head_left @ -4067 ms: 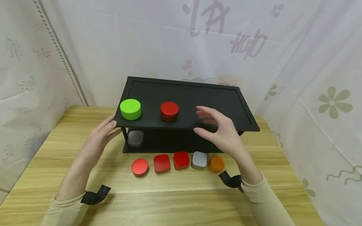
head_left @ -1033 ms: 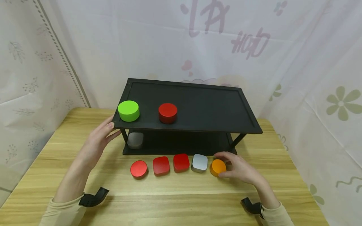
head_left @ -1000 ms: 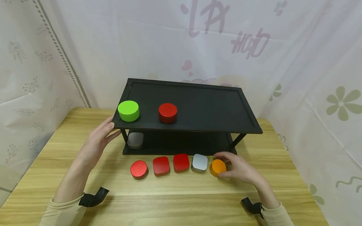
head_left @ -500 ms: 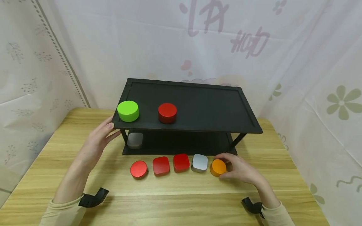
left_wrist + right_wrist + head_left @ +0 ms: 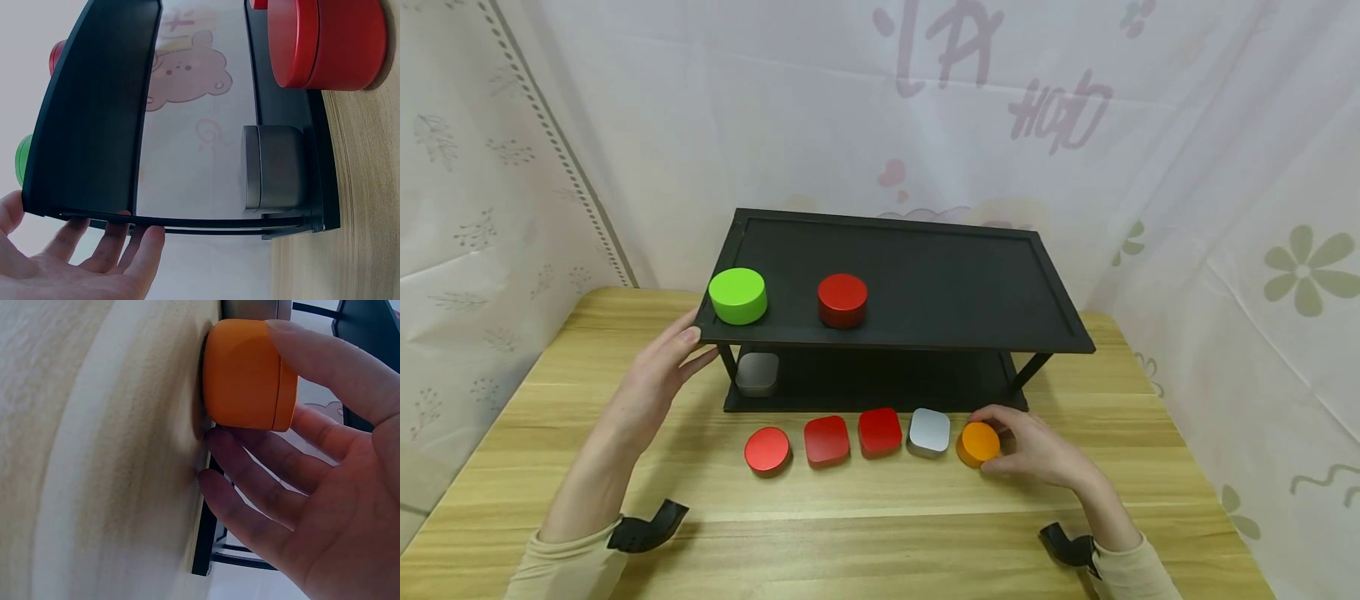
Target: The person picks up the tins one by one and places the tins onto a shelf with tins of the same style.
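My right hand (image 5: 1032, 447) pinches a small orange lidded tin (image 5: 977, 444) at the right end of a row in front of the black two-tier shelf (image 5: 925, 283). In the right wrist view its thumb (image 5: 325, 359) lies at the lid of the orange tin, which stands on the table. My left hand (image 5: 655, 375) grips the front left corner of the shelf, thumb at the top edge, fingers (image 5: 147, 256) around the side bar. A green tin (image 5: 738, 296) and a dark red tin (image 5: 842, 300) stand on the top tier; a grey squarish tin (image 5: 757, 374) sits below at left.
Left of the orange tin stand a silver squarish tin (image 5: 928, 432), a red squarish tin (image 5: 880, 432), a darker red squarish tin (image 5: 827, 441) and a round red tin (image 5: 767, 451). They rest on the wooden table (image 5: 820, 550). A patterned white cloth (image 5: 820, 108) hangs behind.
About four seconds ago my right hand was over the front right of the shelf; it has come down to the orange tin. Over the last second both hands have stayed nearly still.
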`<action>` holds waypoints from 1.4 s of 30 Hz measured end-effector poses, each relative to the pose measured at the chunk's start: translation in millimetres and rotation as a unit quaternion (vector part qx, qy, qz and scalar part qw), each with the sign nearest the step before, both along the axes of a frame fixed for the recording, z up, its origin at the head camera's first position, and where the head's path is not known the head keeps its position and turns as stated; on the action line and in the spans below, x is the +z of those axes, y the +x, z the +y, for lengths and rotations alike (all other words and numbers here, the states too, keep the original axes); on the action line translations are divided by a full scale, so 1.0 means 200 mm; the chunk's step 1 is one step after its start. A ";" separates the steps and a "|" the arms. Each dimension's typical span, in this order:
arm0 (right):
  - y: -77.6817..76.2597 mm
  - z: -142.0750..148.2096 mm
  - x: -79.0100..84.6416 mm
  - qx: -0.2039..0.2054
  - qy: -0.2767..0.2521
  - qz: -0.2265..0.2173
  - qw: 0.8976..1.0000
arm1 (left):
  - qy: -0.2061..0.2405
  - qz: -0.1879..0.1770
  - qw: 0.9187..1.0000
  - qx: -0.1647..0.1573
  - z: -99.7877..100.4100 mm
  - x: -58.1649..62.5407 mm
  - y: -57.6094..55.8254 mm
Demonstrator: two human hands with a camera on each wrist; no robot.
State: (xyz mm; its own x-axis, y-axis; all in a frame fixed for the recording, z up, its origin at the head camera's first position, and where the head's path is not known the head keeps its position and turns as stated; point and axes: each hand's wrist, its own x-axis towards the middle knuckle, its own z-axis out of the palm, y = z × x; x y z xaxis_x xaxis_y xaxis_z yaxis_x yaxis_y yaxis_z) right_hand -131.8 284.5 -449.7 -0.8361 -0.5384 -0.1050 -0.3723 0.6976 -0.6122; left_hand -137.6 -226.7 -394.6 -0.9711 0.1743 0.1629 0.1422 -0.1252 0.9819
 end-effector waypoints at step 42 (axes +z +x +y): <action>0.09 -0.05 0.24 -0.072 -0.067 0.048 0.994 | -0.007 -0.010 1.000 0.001 0.00 0.01 -0.01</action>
State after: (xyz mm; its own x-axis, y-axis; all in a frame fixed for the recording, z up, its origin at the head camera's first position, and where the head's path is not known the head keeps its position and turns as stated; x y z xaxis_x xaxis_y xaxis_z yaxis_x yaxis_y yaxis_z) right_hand -114.7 274.0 -400.7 -0.9080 -0.4168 0.0428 -0.3359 0.6629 -0.6691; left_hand -139.6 -226.8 -393.0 -0.9743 0.1747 0.1420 0.1236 -0.1120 0.9860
